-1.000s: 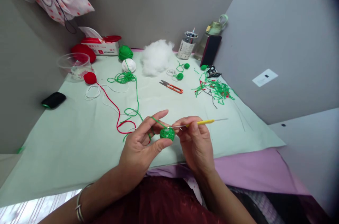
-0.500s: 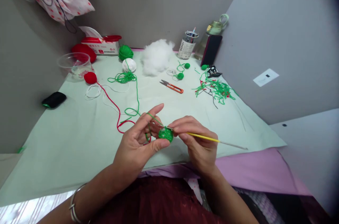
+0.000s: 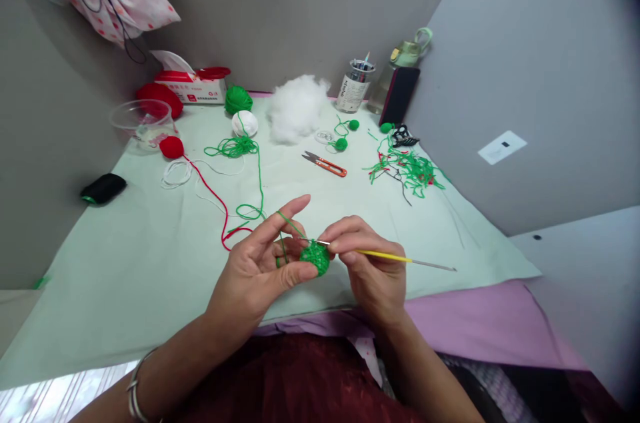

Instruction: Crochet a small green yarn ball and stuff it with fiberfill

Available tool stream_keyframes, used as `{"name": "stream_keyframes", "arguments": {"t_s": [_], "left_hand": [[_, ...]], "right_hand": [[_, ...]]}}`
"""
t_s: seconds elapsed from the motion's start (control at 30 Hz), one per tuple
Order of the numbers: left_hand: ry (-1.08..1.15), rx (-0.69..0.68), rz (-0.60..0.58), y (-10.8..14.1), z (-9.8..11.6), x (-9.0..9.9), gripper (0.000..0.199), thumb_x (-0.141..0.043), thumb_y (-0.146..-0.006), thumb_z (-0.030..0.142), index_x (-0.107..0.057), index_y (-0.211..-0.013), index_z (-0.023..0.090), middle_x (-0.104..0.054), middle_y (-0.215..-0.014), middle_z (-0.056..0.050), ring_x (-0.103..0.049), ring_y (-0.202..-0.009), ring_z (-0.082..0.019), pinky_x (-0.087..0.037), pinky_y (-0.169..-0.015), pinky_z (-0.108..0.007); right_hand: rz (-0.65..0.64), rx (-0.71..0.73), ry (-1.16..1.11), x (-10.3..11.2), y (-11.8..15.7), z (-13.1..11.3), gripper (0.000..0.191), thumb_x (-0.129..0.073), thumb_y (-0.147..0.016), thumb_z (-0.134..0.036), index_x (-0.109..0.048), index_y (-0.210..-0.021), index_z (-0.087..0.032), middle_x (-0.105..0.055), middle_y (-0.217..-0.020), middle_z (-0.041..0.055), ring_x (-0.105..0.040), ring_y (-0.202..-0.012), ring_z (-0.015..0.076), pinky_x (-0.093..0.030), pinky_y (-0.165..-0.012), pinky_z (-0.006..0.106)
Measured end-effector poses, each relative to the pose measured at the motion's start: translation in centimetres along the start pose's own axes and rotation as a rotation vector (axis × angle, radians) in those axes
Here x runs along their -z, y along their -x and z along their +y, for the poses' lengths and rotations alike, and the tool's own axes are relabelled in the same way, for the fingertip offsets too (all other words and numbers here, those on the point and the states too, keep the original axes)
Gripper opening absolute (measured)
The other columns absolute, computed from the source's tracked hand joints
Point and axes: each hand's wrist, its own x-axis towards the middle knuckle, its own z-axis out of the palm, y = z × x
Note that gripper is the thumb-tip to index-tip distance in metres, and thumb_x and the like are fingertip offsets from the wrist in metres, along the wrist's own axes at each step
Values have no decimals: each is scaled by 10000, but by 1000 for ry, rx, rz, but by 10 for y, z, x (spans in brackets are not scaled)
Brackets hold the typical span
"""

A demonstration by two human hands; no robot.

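Observation:
Between thumb and fingers, my left hand (image 3: 265,262) pinches a small round green crochet piece (image 3: 316,259). Green yarn (image 3: 290,222) runs over its raised index finger, and a loop of it circles a lower finger. My right hand (image 3: 373,266) grips a crochet hook (image 3: 383,255) with a yellow handle, pen-fashion. The hook's metal tip lies at the top edge of the piece, and its other end sticks out to the right. From the left hand the yarn leads back to a loose green tangle (image 3: 239,146) on the table.
Orange-handled thread snips (image 3: 325,164) lie mid-table, in front of white stuffing (image 3: 297,108). Yarn scraps (image 3: 413,170) are heaped at right. A red yarn ball (image 3: 171,147), clear tub (image 3: 143,123) and black object (image 3: 103,189) stand at left. A phone (image 3: 400,96) leans against a bottle (image 3: 406,53).
The hook has shifted slightly left, and its outer end has swung up a little. The green piece is turned slightly, with more of its face showing. Both hands keep their holds.

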Motion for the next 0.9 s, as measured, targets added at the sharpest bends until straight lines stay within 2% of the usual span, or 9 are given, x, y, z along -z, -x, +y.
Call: {"name": "stream_keyframes", "arguments": {"t_s": [0.13,0.27,0.43,0.53,0.67,0.8,0.9], "left_hand": [[-63,-20,-10,0,-4,1,567,-910,-800,191,-777,-1298,427,-696,-942,16,-689,-857,-105,-605,-798,-181],[-277,-94,-1,0,-12,2,625,-864,-827,165,-727,-1386,409,-717,-947,10,-695,-887,-130,-591,-876,-227],[-523,-177,-3,0,-19,4,652,-769,-786,72,-743,-1377,343,-654,-855,18,-623,-814,-127,-550,-782,-209],[-431,-77,7,0,-20,3,668,-785,-816,143,-676,-1451,321,-616,-887,26,-633,-844,-118,-552,-858,-224],[-280,35,38,-1,-21,2,748,-843,-824,250,-578,-1522,295,-633,-1014,9,-668,-978,-136,-541,-969,-257],[-290,38,2,-3,-18,5,755,-835,-840,245,-551,-1538,286,-700,-1085,-14,-689,-1039,-156,-523,-1000,-270],[-376,-2,9,-3,-13,6,668,-827,-842,245,-623,-1477,282,-711,-1061,-16,-688,-1012,-169,-523,-978,-285]], "right_hand": [[26,-20,11,1,-1,-2,124,-756,-972,-304,-870,-994,-351,-808,-965,53,-736,-881,215,-626,-757,366],[39,-11,-2,0,1,-1,148,-745,-980,-267,-866,-1014,-345,-808,-961,46,-723,-855,197,-602,-687,319],[47,-73,-25,-3,3,6,144,-761,-965,-256,-864,-1003,-350,-806,-930,27,-675,-723,166,-567,-616,300],[20,-85,-22,-1,1,10,127,-766,-961,-260,-864,-992,-336,-805,-918,29,-683,-761,172,-568,-640,304],[-20,-85,-44,2,-4,11,123,-747,-980,-293,-856,-1011,-342,-812,-967,28,-695,-824,174,-575,-677,306],[-27,-67,38,3,-4,8,116,-746,-980,-323,-858,-1008,-328,-833,-1005,48,-728,-928,215,-604,-762,361],[-3,-91,-22,4,-4,8,111,-752,-973,-358,-853,-982,-314,-834,-965,42,-709,-816,193,-585,-716,343]]}}
